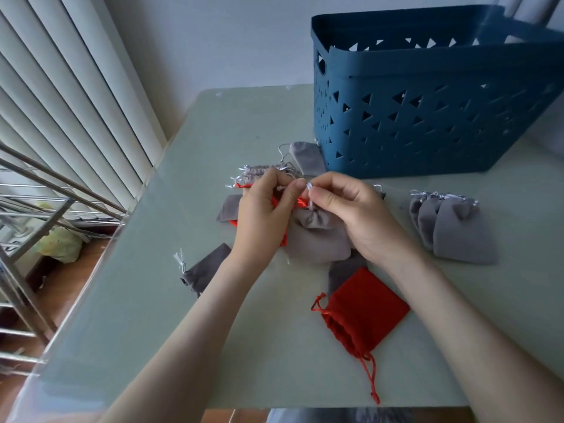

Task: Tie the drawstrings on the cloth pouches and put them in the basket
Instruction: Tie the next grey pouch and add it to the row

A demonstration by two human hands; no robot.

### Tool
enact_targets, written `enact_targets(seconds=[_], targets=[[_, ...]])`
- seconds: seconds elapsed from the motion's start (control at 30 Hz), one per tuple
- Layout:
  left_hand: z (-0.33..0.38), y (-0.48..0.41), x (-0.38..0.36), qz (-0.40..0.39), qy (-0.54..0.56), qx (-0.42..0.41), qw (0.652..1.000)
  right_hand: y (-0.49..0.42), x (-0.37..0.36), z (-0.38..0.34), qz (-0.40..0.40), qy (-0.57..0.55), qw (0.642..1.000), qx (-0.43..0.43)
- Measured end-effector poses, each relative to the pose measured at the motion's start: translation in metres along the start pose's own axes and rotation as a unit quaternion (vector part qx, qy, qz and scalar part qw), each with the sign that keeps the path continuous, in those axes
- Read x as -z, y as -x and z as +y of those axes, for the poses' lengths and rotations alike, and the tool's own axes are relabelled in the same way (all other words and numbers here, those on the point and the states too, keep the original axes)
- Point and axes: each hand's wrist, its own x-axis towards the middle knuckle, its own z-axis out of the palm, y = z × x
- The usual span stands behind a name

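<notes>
Fingers (292, 190) of the left hand (262, 215) and the right hand (360, 215) are pinching the white drawstring (309, 187) of a grey pouch (317, 242), each taking one end, seemingly to form a knot above the gathered neck. That pouch is lying on the counter (152, 300) just in front of the basket (427, 123), near enough for dropping in afterwards.
</notes>
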Motion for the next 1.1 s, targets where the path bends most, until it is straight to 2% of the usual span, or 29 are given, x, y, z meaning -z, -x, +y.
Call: enact_targets(seconds=[0.23,0.37,0.53,0.67,0.83,0.97,1.1], targets=[[-0.007,0.0,-0.005,-0.067,0.041,0.065,0.995,0.001,0.0,0.002,0.068,0.045,0.997,-0.003],[-0.005,0.0,-0.002,-0.095,0.04,0.044,0.994,0.001,0.002,0.005,0.059,0.101,0.993,0.008],[-0.003,0.002,-0.001,-0.139,0.015,0.009,0.99,0.0,0.004,0.004,0.096,0.137,0.984,0.053],[-0.003,0.001,-0.002,-0.157,0.019,0.018,0.987,0.0,0.002,0.004,0.102,0.127,0.984,0.075],[-0.002,0.002,0.0,-0.196,-0.016,0.022,0.98,0.001,0.0,0.006,0.072,0.078,0.993,0.05],[0.002,0.001,0.001,-0.144,-0.037,-0.005,0.989,-0.001,0.003,0.005,0.043,0.084,0.995,0.036],[0.003,0.0,0.004,-0.093,0.032,0.022,0.995,-0.002,0.005,0.01,-0.006,0.112,0.993,-0.043]])
